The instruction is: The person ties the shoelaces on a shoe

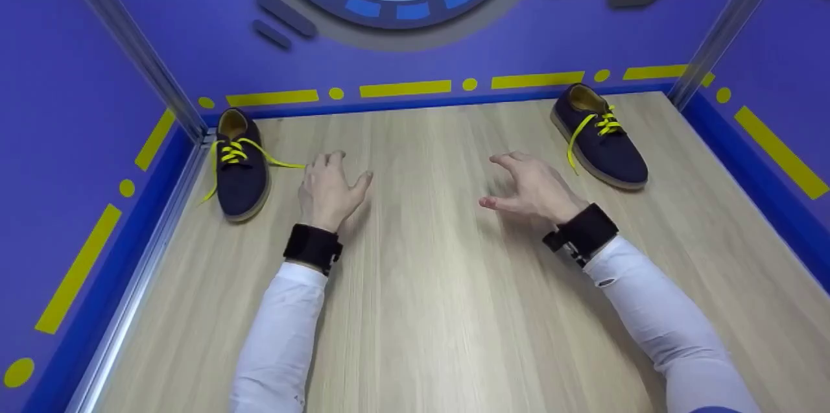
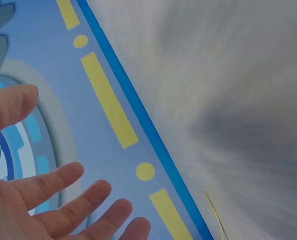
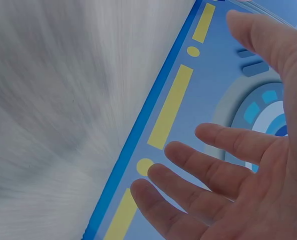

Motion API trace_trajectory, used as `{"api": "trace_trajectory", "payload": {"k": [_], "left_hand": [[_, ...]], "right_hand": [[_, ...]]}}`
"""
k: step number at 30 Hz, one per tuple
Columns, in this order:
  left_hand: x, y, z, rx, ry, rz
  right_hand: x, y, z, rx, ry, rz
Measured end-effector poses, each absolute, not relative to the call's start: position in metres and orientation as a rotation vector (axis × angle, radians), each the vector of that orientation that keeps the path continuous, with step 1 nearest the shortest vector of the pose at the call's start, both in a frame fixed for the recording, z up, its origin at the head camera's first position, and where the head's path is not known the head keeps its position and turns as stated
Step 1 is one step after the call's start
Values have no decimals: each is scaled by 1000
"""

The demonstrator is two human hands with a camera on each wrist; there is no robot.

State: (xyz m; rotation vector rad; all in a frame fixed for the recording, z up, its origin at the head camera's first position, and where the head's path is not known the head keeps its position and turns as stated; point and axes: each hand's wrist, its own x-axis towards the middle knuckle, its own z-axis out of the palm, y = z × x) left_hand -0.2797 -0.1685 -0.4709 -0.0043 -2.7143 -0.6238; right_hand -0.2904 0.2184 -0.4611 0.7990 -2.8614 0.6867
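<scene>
Both hands reach over a wooden tabletop with spread fingers, and neither holds anything. The left hand [image 1: 329, 191] is nearest to a dark shoe [image 1: 241, 187] at the left, its toe toward me. A yellow lace [image 1: 282, 163] trails from that shoe and ends beside the left fingers. The right hand [image 1: 535, 187] is nearest to a matching dark shoe [image 1: 613, 152] at the back right, with a yellow lace [image 1: 577, 141] hanging over its side. In the wrist views the left fingers [image 2: 71, 215] and right fingers [image 3: 208, 170] are relaxed and apart.
A blue printed wall [image 1: 415, 53] with yellow dashes stands behind the wooden tabletop [image 1: 415, 283]. Blue panels [image 1: 71, 160] and metal posts [image 1: 130, 30] bound the sides. Each wrist wears a black strap [image 1: 312, 247] over a white sleeve [image 1: 279, 335].
</scene>
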Motion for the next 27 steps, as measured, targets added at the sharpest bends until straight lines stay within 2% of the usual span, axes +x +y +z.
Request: {"api": "trace_trajectory", "payload": {"k": [27], "left_hand": [[-300,-256,-472,378,-2723,-515]], "right_hand": [[-288,218,-465,833,-2861,647]]}}
